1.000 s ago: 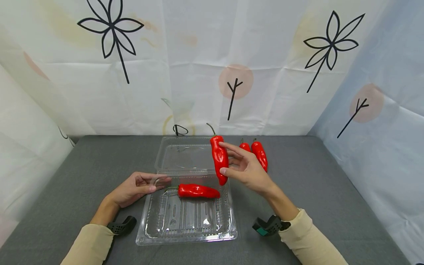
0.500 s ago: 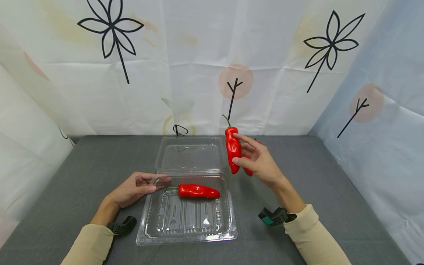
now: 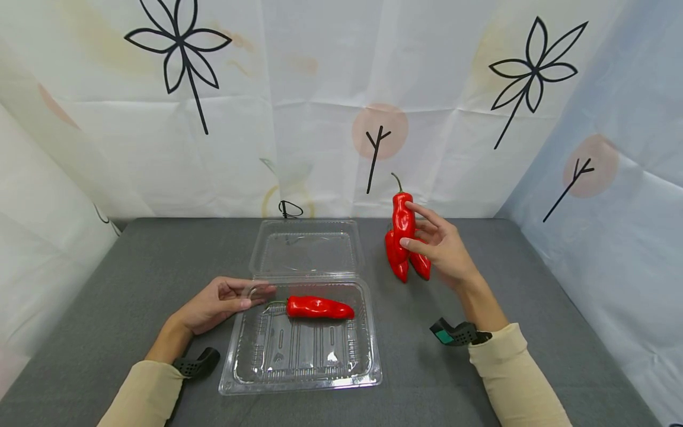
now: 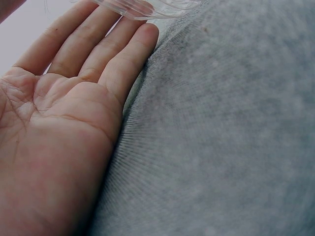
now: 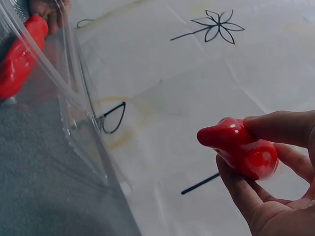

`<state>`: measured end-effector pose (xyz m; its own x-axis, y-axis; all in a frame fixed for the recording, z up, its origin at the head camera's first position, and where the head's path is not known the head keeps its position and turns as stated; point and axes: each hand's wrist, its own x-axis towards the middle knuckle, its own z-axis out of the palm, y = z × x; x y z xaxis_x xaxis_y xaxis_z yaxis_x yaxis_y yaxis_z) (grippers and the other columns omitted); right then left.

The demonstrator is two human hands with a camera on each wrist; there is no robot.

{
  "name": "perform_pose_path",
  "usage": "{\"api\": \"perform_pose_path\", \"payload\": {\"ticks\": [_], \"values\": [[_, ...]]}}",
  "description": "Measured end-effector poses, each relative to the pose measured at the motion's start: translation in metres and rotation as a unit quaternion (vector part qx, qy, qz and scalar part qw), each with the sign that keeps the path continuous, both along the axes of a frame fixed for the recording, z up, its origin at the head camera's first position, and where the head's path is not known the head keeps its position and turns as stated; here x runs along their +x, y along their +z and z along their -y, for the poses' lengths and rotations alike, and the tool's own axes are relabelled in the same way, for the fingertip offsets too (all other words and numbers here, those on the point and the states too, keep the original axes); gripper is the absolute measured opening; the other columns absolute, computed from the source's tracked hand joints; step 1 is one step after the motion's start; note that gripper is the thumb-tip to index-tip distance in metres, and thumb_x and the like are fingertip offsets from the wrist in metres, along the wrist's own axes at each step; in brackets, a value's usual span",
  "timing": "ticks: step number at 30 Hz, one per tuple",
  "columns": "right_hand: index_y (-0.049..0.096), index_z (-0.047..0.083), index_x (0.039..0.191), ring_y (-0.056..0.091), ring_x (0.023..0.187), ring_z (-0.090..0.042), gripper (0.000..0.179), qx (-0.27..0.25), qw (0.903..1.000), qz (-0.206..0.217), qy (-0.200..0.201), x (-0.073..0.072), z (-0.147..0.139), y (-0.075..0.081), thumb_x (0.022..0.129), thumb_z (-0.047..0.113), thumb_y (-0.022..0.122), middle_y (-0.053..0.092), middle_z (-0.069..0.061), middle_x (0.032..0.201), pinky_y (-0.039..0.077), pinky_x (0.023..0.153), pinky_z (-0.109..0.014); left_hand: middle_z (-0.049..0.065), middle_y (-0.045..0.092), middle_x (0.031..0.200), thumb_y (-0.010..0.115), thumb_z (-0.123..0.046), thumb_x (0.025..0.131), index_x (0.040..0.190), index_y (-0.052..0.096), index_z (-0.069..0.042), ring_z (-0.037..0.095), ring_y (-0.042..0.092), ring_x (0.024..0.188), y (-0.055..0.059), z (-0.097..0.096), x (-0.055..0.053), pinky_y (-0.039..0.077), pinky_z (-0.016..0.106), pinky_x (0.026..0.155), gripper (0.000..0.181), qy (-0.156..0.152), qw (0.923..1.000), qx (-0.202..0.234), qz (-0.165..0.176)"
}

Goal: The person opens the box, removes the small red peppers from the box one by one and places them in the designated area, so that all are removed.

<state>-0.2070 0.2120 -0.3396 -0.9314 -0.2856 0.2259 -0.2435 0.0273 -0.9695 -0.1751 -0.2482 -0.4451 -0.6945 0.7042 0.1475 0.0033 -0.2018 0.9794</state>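
My right hand (image 3: pixel 445 249) pinches a long red pepper (image 3: pixel 402 216) between thumb and fingers, its curved green stem pointing up and its tip down. In the right wrist view the same pepper (image 5: pixel 241 147) shows tip-first. Behind it, two more red peppers (image 3: pixel 395 261) lie on the table, partly covered by it. A clear plastic clamshell box (image 3: pixel 301 388) stands unfolded, and one red pepper (image 3: pixel 320 308) lies sideways in its base, stem to the left. At the base's back left corner, the extended fingers of my left hand (image 3: pixel 216 303) touch the plastic rim.
The box's clear lid (image 3: pixel 309 249) lies folded back behind the base. Grey cloth covers the table (image 3: pixel 160 255), with a patterned white curtain (image 3: pixel 320 118) along the back edge. Each wrist wears a black strap (image 3: pixel 461 333).
My right hand has carried its pepper from over the box to the right and back, to in front of the two table peppers. My left hand and the box have stayed put.
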Motion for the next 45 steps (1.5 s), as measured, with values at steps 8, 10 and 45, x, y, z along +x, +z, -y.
{"api": "perform_pose_path", "payload": {"ticks": [8,10,45], "values": [[0.041,0.009,0.155,0.066,0.104,-0.019,0.065,-0.009,0.9994,0.011,-0.033,-0.008,-0.021,-0.003,0.095,-0.004,0.065,0.059,-0.011,0.123,0.057,0.088,-0.025,0.028,0.052,0.143,0.052,0.010,0.099,0.142,0.042,0.019,0.026,0.051,0.137,0.001,0.000,0.000,0.042,0.034,0.111,0.045,0.005,1.0000,-0.003,0.002],[0.041,0.009,0.155,0.066,0.103,-0.019,0.065,-0.016,0.9990,0.014,-0.038,-0.010,-0.027,-0.003,0.096,-0.004,0.065,0.059,-0.011,0.121,0.057,0.088,-0.024,0.028,0.053,0.143,0.053,0.009,0.099,0.142,0.043,0.018,0.026,0.051,0.137,0.001,0.000,0.001,0.042,0.033,0.111,0.045,0.007,1.0000,-0.004,0.004],[0.036,0.017,0.159,0.052,0.114,-0.022,0.070,0.140,0.9778,0.123,-0.096,-0.032,-0.101,-0.043,0.097,0.013,0.070,0.043,-0.023,0.144,0.052,0.088,-0.022,0.027,0.053,0.143,0.052,0.009,0.100,0.142,0.043,0.018,0.025,0.051,0.137,0.000,0.000,0.000,0.043,0.033,0.111,0.044,0.001,1.0000,-0.002,0.000]]}}
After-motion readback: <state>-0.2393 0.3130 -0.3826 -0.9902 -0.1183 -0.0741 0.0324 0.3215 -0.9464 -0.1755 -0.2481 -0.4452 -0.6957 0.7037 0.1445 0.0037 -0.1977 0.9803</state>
